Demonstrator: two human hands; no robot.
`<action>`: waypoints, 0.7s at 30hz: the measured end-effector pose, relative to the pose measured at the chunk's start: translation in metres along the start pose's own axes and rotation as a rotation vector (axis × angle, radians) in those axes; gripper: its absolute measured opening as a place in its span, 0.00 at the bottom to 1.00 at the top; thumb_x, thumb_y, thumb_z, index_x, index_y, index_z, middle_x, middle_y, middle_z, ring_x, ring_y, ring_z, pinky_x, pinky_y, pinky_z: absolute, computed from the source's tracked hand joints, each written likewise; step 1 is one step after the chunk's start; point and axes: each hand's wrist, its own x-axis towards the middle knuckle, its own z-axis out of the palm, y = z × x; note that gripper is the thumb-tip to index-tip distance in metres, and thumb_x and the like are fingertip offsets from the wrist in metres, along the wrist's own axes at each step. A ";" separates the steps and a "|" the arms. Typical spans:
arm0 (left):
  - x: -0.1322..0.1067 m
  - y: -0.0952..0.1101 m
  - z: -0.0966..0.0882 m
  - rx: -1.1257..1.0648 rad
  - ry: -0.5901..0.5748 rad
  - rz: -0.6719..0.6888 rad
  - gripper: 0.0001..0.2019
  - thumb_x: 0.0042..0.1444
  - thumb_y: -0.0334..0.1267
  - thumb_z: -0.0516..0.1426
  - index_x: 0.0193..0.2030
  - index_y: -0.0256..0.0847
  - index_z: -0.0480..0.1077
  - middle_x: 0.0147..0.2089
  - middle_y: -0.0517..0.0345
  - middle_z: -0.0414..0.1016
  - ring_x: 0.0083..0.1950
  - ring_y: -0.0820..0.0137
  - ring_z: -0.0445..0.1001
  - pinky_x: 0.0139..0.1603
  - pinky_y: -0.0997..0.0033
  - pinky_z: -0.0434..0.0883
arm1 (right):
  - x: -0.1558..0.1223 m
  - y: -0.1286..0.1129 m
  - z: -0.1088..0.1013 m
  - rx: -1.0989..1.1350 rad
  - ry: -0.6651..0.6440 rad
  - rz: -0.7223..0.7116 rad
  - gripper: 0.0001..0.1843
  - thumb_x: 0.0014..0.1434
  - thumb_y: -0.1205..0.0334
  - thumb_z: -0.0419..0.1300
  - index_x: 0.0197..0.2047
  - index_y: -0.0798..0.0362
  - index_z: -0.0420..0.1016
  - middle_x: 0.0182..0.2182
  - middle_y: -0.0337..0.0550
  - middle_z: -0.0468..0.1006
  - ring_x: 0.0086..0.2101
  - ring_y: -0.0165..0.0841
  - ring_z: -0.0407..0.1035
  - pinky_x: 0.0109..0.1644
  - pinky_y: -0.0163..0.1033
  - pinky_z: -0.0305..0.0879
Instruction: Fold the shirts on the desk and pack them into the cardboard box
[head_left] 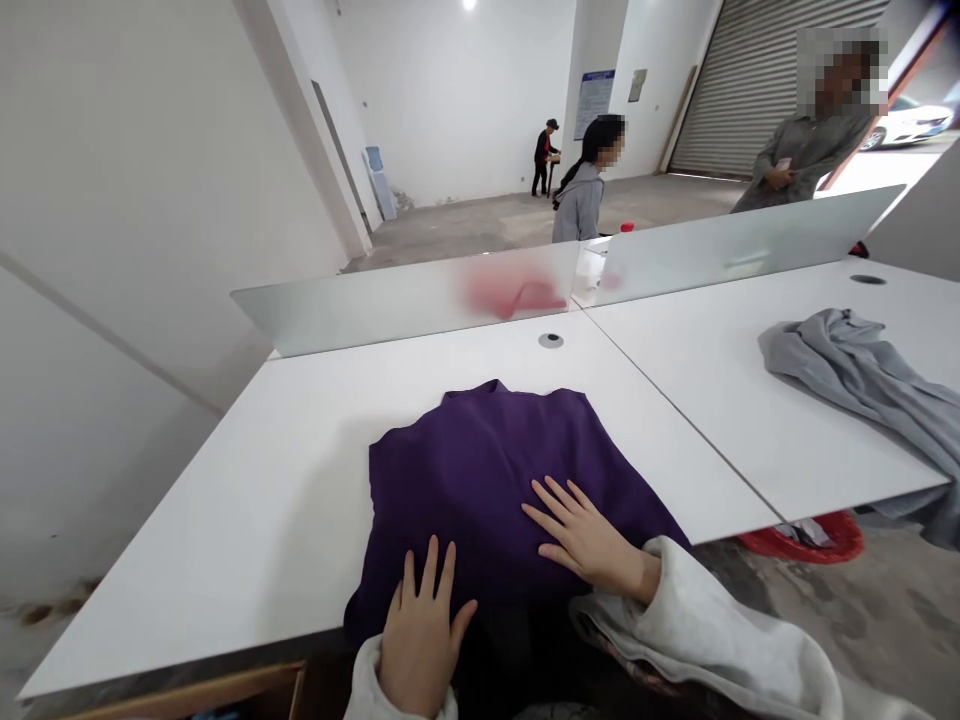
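A dark purple garment [465, 470] lies spread on the white table [225, 480], its lower part reaching the near edge. What looks like a collar or neckline shows at its far side, and faint creases run across the cloth. My left hand [424, 630] rests on the lower left of the garment, fingers spread and pointing away from me. On the right half of the cloth, my right hand [581, 535] lies flat with its fingers apart. Neither hand grips anything.
A frosted divider [360, 305] runs along the table's far side, with a blurred red shape behind it. Grey cloth [847, 360] lies on the right-hand table and hangs off its edge. Below stands a red bin [844, 540]. Several people are beyond the divider.
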 end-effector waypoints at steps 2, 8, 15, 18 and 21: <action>0.005 0.003 -0.010 -0.011 0.002 0.034 0.25 0.59 0.46 0.50 0.63 0.46 0.62 0.64 0.52 0.62 0.61 0.49 0.64 0.50 0.52 0.72 | -0.001 -0.007 -0.004 0.033 0.028 0.086 0.30 0.65 0.46 0.44 0.66 0.48 0.55 0.64 0.50 0.56 0.63 0.47 0.49 0.61 0.58 0.53; 0.060 0.035 -0.031 -0.110 0.074 0.077 0.25 0.64 0.44 0.43 0.65 0.41 0.57 0.67 0.52 0.57 0.67 0.56 0.56 0.62 0.52 0.64 | 0.028 -0.040 -0.021 0.071 0.172 0.320 0.30 0.67 0.49 0.40 0.69 0.48 0.46 0.67 0.45 0.46 0.66 0.46 0.40 0.63 0.59 0.50; 0.100 0.018 0.006 -0.090 0.017 -0.080 0.26 0.64 0.46 0.44 0.65 0.36 0.57 0.67 0.46 0.57 0.67 0.48 0.55 0.62 0.44 0.60 | 0.064 -0.038 0.006 0.036 0.131 0.314 0.29 0.66 0.49 0.41 0.67 0.48 0.55 0.65 0.48 0.52 0.64 0.50 0.45 0.62 0.62 0.50; 0.103 0.010 0.016 -0.104 0.026 -0.079 0.27 0.63 0.48 0.44 0.66 0.38 0.55 0.68 0.48 0.54 0.67 0.47 0.53 0.62 0.42 0.59 | 0.068 -0.034 0.020 0.039 0.127 0.339 0.28 0.66 0.48 0.42 0.65 0.49 0.59 0.64 0.50 0.57 0.63 0.49 0.49 0.62 0.62 0.49; 0.104 0.005 0.018 -0.104 0.032 -0.061 0.27 0.64 0.48 0.43 0.67 0.39 0.55 0.68 0.50 0.54 0.67 0.49 0.53 0.62 0.44 0.58 | 0.068 -0.032 0.022 0.058 0.137 0.333 0.28 0.66 0.48 0.43 0.65 0.48 0.59 0.63 0.49 0.58 0.63 0.48 0.49 0.62 0.61 0.49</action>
